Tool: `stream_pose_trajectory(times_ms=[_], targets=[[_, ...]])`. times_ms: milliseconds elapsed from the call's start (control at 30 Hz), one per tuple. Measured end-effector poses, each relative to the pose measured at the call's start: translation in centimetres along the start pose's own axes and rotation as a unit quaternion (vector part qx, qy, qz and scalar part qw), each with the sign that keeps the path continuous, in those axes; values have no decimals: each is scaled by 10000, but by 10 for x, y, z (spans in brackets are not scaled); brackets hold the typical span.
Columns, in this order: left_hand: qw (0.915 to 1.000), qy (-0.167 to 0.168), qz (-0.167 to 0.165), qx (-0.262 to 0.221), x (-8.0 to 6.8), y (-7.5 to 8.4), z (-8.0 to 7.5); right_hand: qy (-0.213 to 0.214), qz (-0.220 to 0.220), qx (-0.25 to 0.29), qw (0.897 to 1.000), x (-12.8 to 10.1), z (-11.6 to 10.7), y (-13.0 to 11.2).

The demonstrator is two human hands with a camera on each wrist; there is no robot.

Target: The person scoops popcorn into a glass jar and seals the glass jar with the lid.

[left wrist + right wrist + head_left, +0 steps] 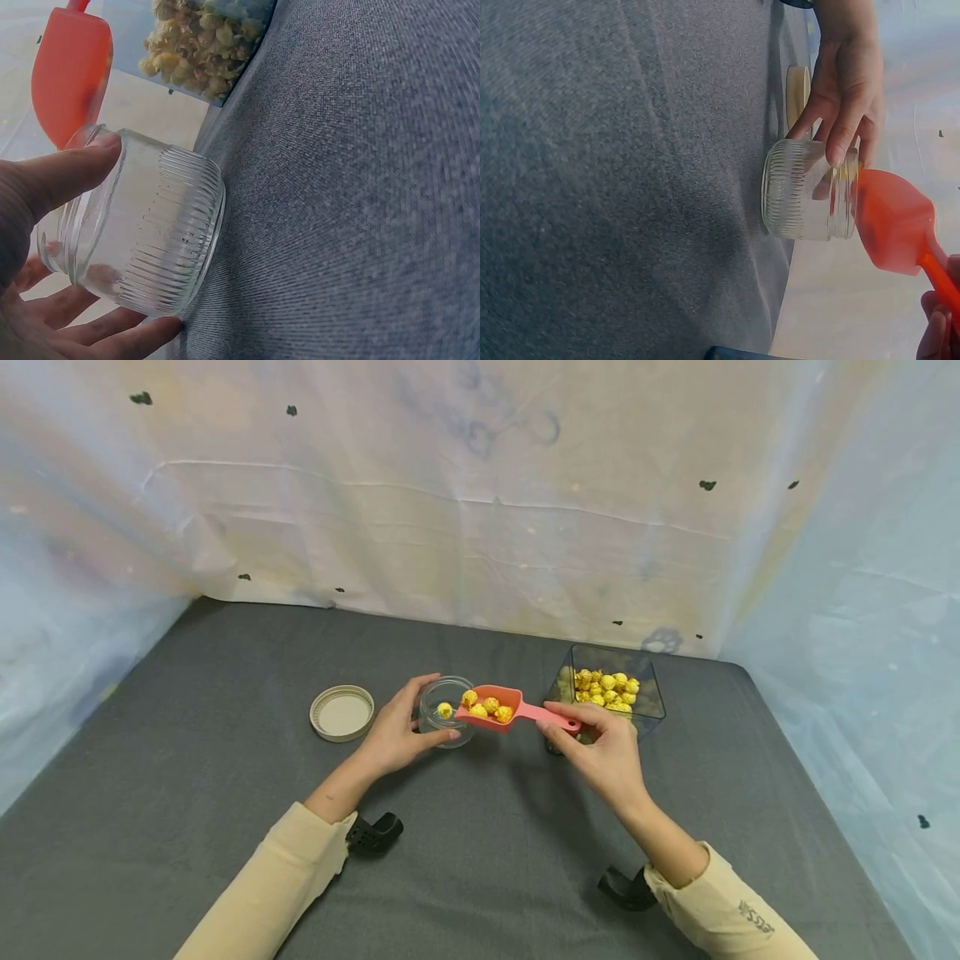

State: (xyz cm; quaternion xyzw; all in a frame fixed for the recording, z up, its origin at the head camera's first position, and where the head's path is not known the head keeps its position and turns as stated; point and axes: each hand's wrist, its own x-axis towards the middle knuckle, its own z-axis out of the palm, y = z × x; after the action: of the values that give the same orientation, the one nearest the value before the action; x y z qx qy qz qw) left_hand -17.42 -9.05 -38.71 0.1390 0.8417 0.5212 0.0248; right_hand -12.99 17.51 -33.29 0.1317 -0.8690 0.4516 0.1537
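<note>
On the grey cloth, nearest me, the left hand [393, 735] wraps thumb and fingers round a ribbed glass jar [446, 711] standing upright; only the wrist views show its ribbing. The right hand [603, 752] pinches the handle of a red scoop [501, 706], whose long axis runs left-right, bowl at the jar's mouth, carrying yellow popcorn [487, 706]. Farther off, a lid [342, 712] lies left, and a clear tub [609, 693] stands right, partly hidden.

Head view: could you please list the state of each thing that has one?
Jar: upright, lid off, one popcorn piece inside.
Lid: off, lying on the table.
Scoop: loaded with popcorn, at the jar's mouth.
Bin: open, partly filled.
Left hand: holds the jar.
Right hand: pinches the scoop's handle.
</note>
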Motion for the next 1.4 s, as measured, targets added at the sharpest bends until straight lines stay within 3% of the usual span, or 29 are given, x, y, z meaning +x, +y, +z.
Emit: stream_pose_trajectory(times_ms=[1133, 1400], targets=[[9999, 37, 159, -9, 0, -2, 0, -170, 93, -463, 9987, 11, -5, -13], [10000, -26, 24, 38, 0, -1, -1, -166, 0, -472, 9987, 14, -6, -15]])
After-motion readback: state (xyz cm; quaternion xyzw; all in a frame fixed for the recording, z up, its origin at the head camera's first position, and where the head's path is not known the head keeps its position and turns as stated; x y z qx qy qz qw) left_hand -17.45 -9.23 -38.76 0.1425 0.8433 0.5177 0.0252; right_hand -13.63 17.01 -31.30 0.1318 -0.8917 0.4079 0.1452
